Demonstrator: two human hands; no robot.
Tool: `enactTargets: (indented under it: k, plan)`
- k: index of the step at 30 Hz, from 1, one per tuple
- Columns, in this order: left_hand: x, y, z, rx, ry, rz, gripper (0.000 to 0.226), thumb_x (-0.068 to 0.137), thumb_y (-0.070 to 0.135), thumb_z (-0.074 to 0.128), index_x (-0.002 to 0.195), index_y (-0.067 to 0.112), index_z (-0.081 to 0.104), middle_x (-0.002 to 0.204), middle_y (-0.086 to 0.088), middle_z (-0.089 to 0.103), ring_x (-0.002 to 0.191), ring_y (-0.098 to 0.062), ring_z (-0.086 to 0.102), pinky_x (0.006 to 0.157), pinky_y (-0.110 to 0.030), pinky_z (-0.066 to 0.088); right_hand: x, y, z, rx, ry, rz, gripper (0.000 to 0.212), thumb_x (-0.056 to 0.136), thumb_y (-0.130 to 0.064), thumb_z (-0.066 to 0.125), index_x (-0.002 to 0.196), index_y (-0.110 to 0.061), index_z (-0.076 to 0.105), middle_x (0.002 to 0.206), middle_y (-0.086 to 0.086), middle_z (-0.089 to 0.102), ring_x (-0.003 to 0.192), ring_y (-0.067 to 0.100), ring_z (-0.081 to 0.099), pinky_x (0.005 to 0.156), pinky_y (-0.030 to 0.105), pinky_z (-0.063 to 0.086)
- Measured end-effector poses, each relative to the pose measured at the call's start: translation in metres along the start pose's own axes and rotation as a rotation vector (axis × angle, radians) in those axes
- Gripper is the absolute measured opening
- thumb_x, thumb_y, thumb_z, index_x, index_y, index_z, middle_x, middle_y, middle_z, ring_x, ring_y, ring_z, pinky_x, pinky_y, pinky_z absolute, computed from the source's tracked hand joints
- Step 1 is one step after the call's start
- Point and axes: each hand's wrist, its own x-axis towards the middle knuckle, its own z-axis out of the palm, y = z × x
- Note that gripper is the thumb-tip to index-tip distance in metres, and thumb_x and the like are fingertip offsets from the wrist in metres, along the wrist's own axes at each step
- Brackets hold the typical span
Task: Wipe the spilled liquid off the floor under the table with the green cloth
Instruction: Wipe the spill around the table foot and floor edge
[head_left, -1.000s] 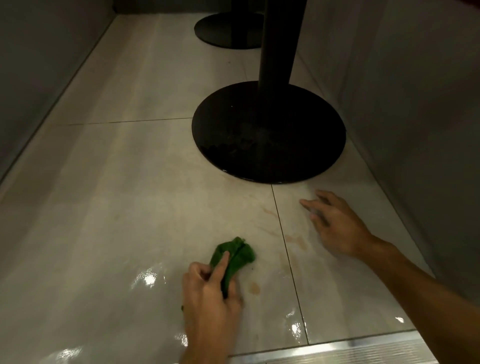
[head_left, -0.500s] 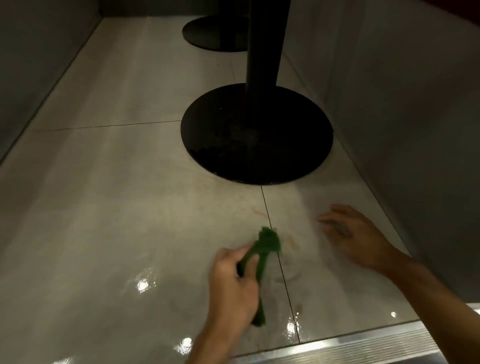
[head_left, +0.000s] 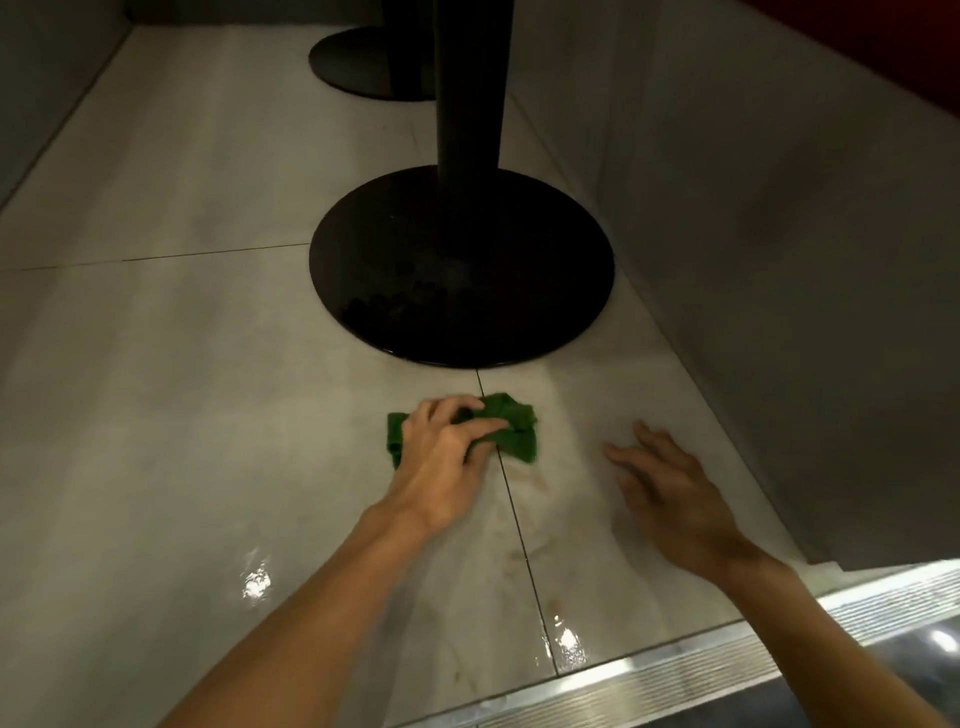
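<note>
While the left hand (head_left: 441, 447) grips the bunched green cloth (head_left: 511, 423) against the floor (head_left: 156, 389) just before the black table base (head_left: 462, 265), faint reddish smears (head_left: 535, 480) lie beside it; the right hand (head_left: 670, 488) rests flat nearby, fingers spread.

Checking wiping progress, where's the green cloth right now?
Head view, centre: the green cloth is on the floor under the left hand, near the black table base.

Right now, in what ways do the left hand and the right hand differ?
The left hand grips the green cloth with curled fingers, while the right hand holds nothing and its fingers are straight. The left hand is at the tile seam, and the right hand lies nearer the wall. Both hands are down at the floor, with bare forearms.
</note>
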Motion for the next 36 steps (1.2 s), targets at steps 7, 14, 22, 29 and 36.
enactTargets:
  k: [7,14,22,29,36]
  plan:
    - [-0.089,0.043,0.02,-0.097,-0.272,0.285,0.034,0.088,0.029,0.058,0.12,0.042,0.06,0.129,0.017,0.048,0.12,-0.006,0.03,0.105,-0.035,0.024,0.001,0.006,-0.006,0.061,-0.04,-0.021,0.039,0.098,-0.015,0.047,0.129,-0.037,0.055,0.154,-0.003,0.031,0.145,0.017,0.018,0.117,0.037,0.02]
    - [-0.141,0.009,-0.007,-0.11,-0.249,0.332,0.029,0.088,0.041,0.055,0.115,0.048,0.059,0.127,0.025,0.045,0.117,-0.002,0.039,0.097,-0.032,0.036,0.001,0.003,-0.007,0.081,-0.05,-0.004,0.037,0.099,-0.018,0.047,0.129,-0.037,0.055,0.155,0.0,0.029,0.146,0.018,0.016,0.118,0.042,0.017]
    - [-0.15,-0.026,-0.053,0.087,0.204,-0.234,0.033,0.078,0.043,0.052,0.107,0.042,0.068,0.105,0.01,0.055,0.088,-0.019,0.048,0.082,-0.043,0.043,0.0,0.003,-0.004,0.054,-0.039,-0.012,0.036,0.097,-0.017,0.051,0.129,-0.032,0.058,0.154,0.003,0.031,0.146,0.022,0.017,0.117,0.045,0.02]
    - [-0.173,0.044,-0.004,-0.032,0.273,-0.392,0.039,0.075,0.032,0.054,0.111,0.035,0.069,0.095,0.0,0.048,0.086,-0.024,0.046,0.073,-0.043,0.05,0.0,0.002,-0.004,0.01,-0.046,-0.021,0.037,0.096,-0.015,0.052,0.131,-0.028,0.057,0.154,0.007,0.031,0.146,0.026,0.018,0.116,0.044,0.02]
    - [-0.144,0.13,0.049,-0.07,-0.09,-0.119,0.048,0.081,0.021,0.068,0.124,0.038,0.057,0.113,0.006,0.037,0.108,-0.021,0.04,0.09,-0.045,0.045,0.001,0.004,-0.01,0.039,-0.124,0.0,0.04,0.099,-0.018,0.046,0.134,-0.036,0.05,0.157,-0.002,0.023,0.147,0.018,0.01,0.119,0.036,0.015]
